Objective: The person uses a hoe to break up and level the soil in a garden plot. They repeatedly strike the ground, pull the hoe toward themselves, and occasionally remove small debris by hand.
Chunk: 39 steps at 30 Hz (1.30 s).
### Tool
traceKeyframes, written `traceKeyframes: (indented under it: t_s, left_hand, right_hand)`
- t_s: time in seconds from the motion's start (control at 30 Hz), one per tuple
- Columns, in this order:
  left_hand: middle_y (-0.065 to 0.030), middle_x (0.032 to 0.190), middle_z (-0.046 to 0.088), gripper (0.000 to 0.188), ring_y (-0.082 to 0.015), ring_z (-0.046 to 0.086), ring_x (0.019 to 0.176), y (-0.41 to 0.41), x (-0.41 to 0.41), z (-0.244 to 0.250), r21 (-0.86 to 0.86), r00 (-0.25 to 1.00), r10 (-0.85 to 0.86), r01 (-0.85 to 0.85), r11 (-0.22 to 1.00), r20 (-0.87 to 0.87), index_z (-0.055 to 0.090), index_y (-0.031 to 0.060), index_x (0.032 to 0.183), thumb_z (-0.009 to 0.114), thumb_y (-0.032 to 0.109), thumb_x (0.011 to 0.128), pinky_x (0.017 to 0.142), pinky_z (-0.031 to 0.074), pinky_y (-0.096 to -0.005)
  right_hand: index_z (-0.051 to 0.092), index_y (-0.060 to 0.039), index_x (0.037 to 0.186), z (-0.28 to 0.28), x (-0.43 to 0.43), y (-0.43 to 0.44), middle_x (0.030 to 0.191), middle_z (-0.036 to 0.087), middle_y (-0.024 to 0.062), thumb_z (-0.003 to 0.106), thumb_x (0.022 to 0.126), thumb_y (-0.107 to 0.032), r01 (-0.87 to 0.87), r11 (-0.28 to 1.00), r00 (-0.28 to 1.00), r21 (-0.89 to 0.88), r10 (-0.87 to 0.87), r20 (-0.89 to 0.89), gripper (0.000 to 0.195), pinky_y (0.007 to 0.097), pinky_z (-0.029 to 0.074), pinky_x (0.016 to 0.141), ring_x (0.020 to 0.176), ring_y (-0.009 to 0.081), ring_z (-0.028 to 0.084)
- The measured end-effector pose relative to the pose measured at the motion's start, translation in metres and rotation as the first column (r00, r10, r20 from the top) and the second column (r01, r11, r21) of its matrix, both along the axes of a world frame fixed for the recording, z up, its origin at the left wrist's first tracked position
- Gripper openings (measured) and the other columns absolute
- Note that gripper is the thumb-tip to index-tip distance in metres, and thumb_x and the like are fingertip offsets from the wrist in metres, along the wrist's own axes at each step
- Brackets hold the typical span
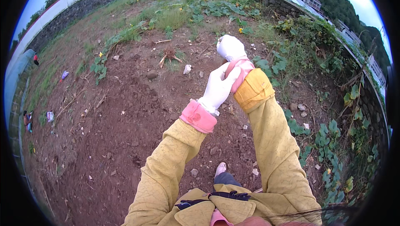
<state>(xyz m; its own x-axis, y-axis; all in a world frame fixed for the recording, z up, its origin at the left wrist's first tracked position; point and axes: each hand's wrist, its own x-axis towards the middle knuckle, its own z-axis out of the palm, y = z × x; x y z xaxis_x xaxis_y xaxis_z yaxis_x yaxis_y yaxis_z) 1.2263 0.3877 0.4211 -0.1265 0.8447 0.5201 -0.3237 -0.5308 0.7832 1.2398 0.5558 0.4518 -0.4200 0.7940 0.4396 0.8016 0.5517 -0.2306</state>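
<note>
Both of my hands wear white gloves and are raised over bare brown soil. The fingers of my left hand (218,83) pinch the pink inner cuff (243,72) at my right wrist. My right hand (230,47) is curled into a fist beyond it; whether anything is inside cannot be seen. Below the pink cuff, a folded orange-yellow cuff (254,90) circles the right forearm. A pink cuff (198,116) is also turned back over the left sleeve of the mustard jacket (175,151).
Squash vines (328,141) and a stone wall (372,110) run along the right. A dry root stump (169,54), a rock (152,74) and pale stones lie ahead. Far left are two people (27,121) (36,59), a white bag (50,116) and a purple bag (65,75).
</note>
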Motion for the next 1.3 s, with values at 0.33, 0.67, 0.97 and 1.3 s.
traceKeyframes:
  t_s: [0.33, 0.67, 0.97, 1.3]
  left_hand:
    - [-0.0075, 0.076, 0.05, 0.013, -0.0248, 0.054, 0.07, -0.011, 0.043, 0.058, 0.583, 0.218, 0.579, -0.053, 0.811, -0.785, 0.054, 0.0079, 0.079, 0.049, 0.02, 0.079, 0.057, 0.043, -0.0339]
    - [-0.0166, 0.092, 0.047, 0.041, -0.03, 0.05, 0.08, -0.05, 0.048, -0.044, 0.477, 0.691, 0.503, -0.254, 0.841, -0.518, 0.049, -0.0049, 0.103, 0.049, 0.03, 0.081, 0.07, 0.042, -0.034]
    - [-0.0157, 0.111, 0.05, 0.033, -0.0188, 0.046, 0.102, -0.01, 0.107, -0.12, -0.03, 0.964, 0.122, -0.119, 0.992, 0.235, 0.045, -0.0075, 0.11, 0.038, 0.017, 0.088, 0.088, 0.033, -0.0274]
    - [-0.0115, 0.08, 0.061, 0.03, -0.0299, 0.057, 0.08, -0.009, 0.076, 0.053, 0.287, 0.596, 0.244, -0.022, 0.958, -0.765, 0.06, 0.0095, 0.094, 0.043, 0.033, 0.083, 0.074, 0.044, -0.0332]
  right_hand:
    - [0.063, -0.0027, 0.075, 0.003, -0.026, -0.008, 0.079, 0.06, 0.0185, 0.049, 0.072, -0.019, -0.123, 0.988, 0.986, 0.09, 0.111, 0.125, 0.022, 0.0371, 0.047, 0.068, 0.076, 0.032, 0.059]
    - [0.062, -0.0007, 0.085, 0.012, 0.046, 0.044, 0.091, 0.058, 0.0209, 0.047, 0.07, -0.02, 0.189, 0.975, 0.975, -0.121, -0.201, -0.097, 0.028, 0.0363, 0.045, 0.075, 0.088, 0.0327, 0.056]
    - [0.062, -0.0023, 0.08, 0.005, 0.058, 0.061, 0.085, 0.06, 0.0186, 0.045, 0.073, -0.024, 0.241, 0.97, 0.935, -0.021, -0.238, -0.262, 0.029, 0.0371, 0.045, 0.073, 0.082, 0.0326, 0.058]
    - [0.064, -0.0055, 0.074, -0.001, 0.061, 0.024, 0.077, 0.062, 0.0152, 0.049, 0.071, -0.017, 0.211, 0.951, 0.943, 0.227, -0.259, 0.208, 0.019, 0.0363, 0.048, 0.063, 0.073, 0.0283, 0.061]
